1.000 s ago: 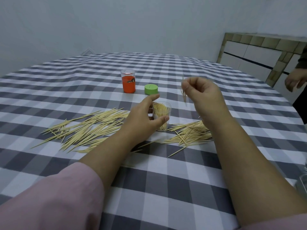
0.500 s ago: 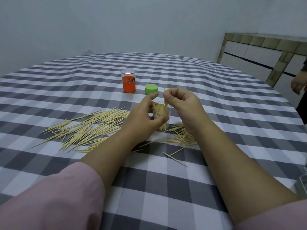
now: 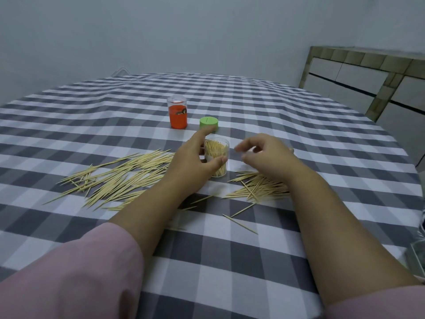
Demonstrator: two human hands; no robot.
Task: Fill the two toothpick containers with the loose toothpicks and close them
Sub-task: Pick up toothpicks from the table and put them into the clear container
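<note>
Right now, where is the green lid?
In the head view, the green lid sits on the checked tablecloth, just right of the orange container and behind the open clear container.

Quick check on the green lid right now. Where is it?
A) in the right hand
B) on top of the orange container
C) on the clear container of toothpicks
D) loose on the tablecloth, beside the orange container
D: the green lid sits on the tablecloth just right of the orange container, while the clear container gripped by the left hand stands open and uncapped.
</note>
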